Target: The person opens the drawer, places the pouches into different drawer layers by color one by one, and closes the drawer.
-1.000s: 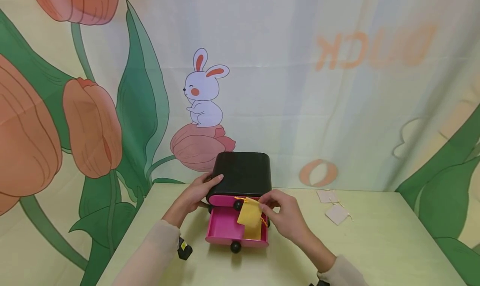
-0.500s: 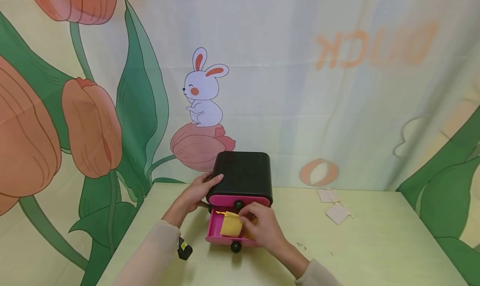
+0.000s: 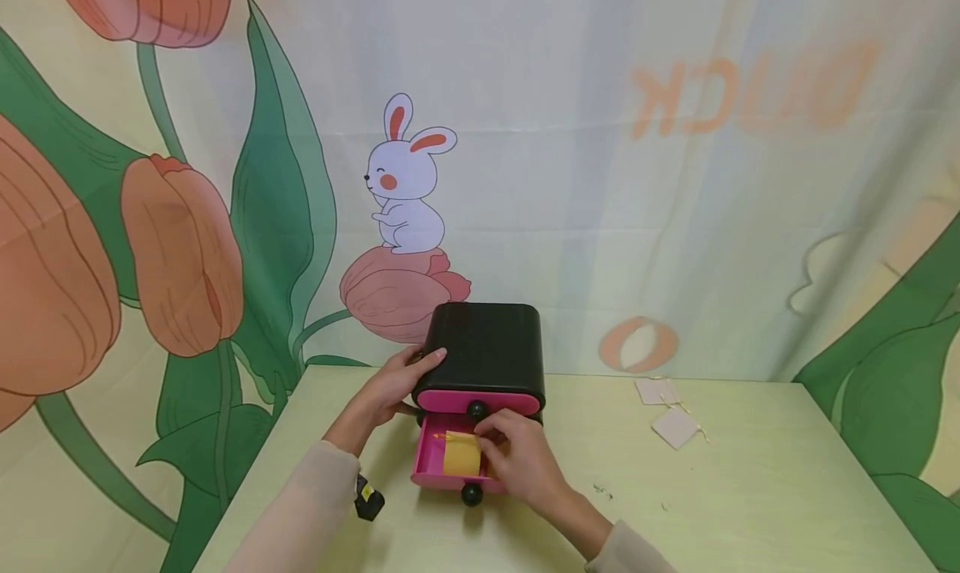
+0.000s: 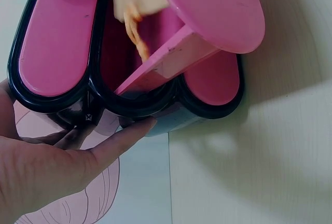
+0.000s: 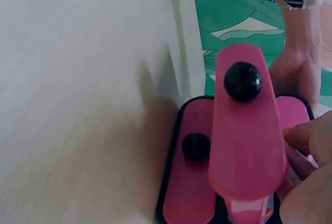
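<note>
My left hand [image 3: 390, 389] grips the left side of a small black cabinet [image 3: 483, 344], thumb on its top and fingers along its side. The cabinet has three stacked pink-fronted drawers, and the middle drawer [image 4: 161, 63] is pulled out. Inside that drawer, toward its left, is a yellow drawstring pouch [image 3: 462, 456] with its orange cord pointing left. My right hand [image 3: 525, 460] reaches over the drawer's right part, thumb and forefinger pinching the pouch's right edge. The right hand covers the rest of the drawer's inside in the head view.
Two pale drawstring pouches, one farther back [image 3: 656, 391] and one nearer [image 3: 675, 429], lie on the table [image 3: 750, 490] to the right. A printed curtain [image 3: 540, 181] hangs behind the table. Round black knobs [image 3: 472, 495] stick out from the drawer fronts.
My right hand has moved left and down, bringing the yellow pouch from beside the top drawer's front into the drawer's left part. The left hand has kept its place on the cabinet.
</note>
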{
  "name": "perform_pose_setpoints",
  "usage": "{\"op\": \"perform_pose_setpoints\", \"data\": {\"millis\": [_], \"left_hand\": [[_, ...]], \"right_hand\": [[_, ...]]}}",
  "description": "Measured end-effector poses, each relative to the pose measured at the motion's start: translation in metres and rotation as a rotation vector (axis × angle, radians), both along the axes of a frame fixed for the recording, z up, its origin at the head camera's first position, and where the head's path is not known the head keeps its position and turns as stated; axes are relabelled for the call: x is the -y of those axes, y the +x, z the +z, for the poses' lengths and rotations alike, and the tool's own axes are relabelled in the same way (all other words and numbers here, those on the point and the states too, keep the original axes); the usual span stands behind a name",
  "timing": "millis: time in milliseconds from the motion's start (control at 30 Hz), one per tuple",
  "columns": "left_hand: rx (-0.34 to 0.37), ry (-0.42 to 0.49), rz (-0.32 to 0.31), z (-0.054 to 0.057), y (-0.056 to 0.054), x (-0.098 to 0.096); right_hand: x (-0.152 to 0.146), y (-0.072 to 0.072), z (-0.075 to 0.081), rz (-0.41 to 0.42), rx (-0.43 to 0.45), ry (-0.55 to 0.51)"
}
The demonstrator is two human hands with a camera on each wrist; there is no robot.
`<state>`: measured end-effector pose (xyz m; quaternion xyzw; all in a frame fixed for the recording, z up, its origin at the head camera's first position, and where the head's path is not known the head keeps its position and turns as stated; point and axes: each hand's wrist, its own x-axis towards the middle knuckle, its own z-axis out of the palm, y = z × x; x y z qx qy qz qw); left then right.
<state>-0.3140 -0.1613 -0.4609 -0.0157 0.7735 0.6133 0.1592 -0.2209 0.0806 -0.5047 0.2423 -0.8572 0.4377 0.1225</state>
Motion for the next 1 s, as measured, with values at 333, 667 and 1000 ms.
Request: {"op": "perform_pose_setpoints", "data": {"millis": [333,667,1000], "left_hand": [[0.011,0.001,0.008,0.000,0.000,-0.002],[0.015,-0.011,0.013,0.002,0.001,-0.003],[0.014,-0.003,0.008,0.003,0.001,-0.003]], "right_hand": [[-0.022,0.011,0.007,0.014,0.076,-0.039],[-0.029,0.044,0.004,0.140,0.427,-0.168],[-0.017,0.062,-0.018,0.245,0.754,-0.199]]}}
